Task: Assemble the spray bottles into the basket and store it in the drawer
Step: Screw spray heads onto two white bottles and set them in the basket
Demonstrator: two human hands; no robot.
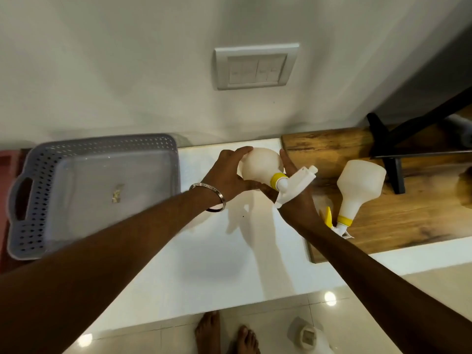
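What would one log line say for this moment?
both hands: hold spray bottle | second bottle: lying on wood | basket: no bottles

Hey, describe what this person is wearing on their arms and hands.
Both forearms are bare, with no sleeves in view. The left hand has a thin silver metal bangle at the wrist. The right hand shows no gloves, rings or watch.
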